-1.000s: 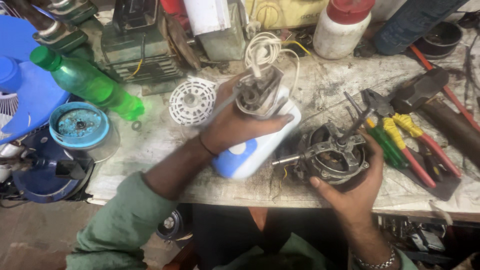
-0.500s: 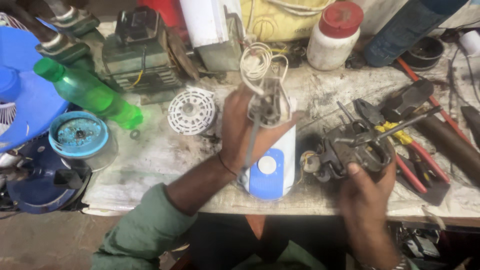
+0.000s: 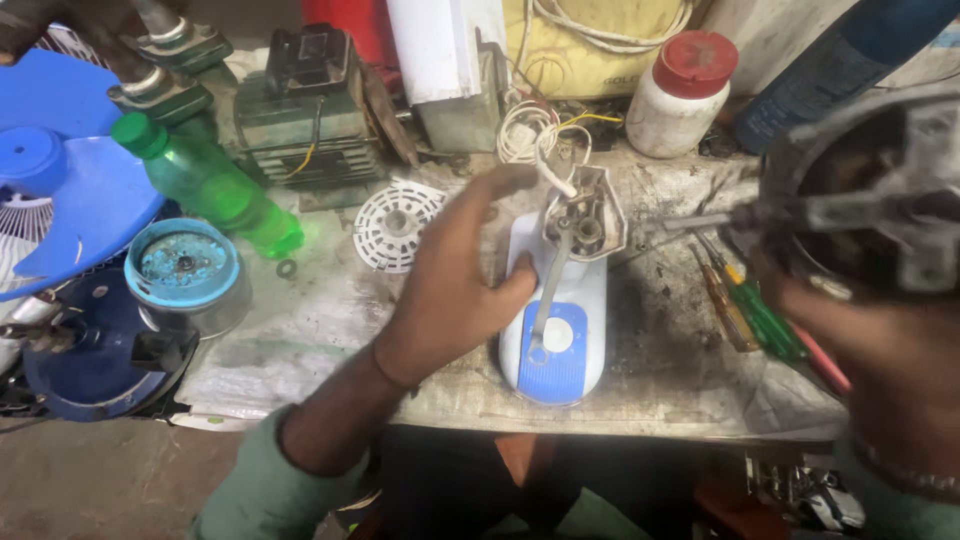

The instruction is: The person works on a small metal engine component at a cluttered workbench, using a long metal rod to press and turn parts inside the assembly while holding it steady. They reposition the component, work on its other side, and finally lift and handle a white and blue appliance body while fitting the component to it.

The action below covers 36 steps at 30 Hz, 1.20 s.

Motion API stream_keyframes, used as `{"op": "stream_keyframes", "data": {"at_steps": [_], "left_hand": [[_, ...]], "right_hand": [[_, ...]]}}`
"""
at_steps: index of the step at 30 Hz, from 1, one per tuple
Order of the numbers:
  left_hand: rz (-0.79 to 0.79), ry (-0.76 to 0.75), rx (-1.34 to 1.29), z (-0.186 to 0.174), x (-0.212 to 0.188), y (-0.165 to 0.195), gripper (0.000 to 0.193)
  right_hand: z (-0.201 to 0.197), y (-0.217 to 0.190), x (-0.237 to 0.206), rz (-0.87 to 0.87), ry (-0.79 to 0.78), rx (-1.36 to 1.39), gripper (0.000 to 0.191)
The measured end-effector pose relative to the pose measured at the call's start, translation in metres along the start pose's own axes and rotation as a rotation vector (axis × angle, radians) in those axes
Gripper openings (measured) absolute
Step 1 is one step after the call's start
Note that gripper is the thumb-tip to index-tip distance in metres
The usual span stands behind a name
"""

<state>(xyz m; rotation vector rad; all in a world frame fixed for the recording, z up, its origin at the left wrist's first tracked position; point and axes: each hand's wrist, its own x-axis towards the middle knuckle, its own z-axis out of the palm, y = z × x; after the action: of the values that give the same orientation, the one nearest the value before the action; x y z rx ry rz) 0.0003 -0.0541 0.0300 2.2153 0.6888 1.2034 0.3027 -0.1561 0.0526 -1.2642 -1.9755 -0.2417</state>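
Grip check: the left hand is clamped around the white-and-blue appliance housing, steadying it near the counter's front edge. The right hand has swung the metal motor up off the counter, close to the camera and blurred, fingers closed under it. A second ago the motor sat beside the housing; now they're apart. Screwdrivers lie between them.

White appliance housing with blue front panel lies lengthwise on the tabletop's near edge, open top end pointing away, a grey switch part and white cord showing there. Electric motor, dark metal, shaft pointing left, raised off the tabletop; blurred.
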Motion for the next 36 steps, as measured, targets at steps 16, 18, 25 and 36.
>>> {"op": "stream_keyframes", "data": {"at_steps": [16, 18, 25, 36], "left_hand": [[0.11, 0.037, -0.077, 0.011, -0.002, 0.017, 0.042], [0.13, 0.044, -0.055, 0.012, -0.001, 0.013, 0.042], [0.094, 0.012, -0.148, 0.017, 0.003, 0.007, 0.044], [0.068, 0.003, -0.202, 0.014, 0.0, 0.007, 0.04]], "right_hand": [[-0.016, 0.0, 0.078, -0.474, -0.111, -0.036, 0.079], [-0.019, 0.003, 0.079, -0.497, -0.122, -0.021, 0.083], [-0.014, 0.004, 0.084, -0.551, -0.126, -0.004, 0.094], [-0.033, 0.001, 0.11, -0.599, -0.199, -0.117, 0.101]]}}
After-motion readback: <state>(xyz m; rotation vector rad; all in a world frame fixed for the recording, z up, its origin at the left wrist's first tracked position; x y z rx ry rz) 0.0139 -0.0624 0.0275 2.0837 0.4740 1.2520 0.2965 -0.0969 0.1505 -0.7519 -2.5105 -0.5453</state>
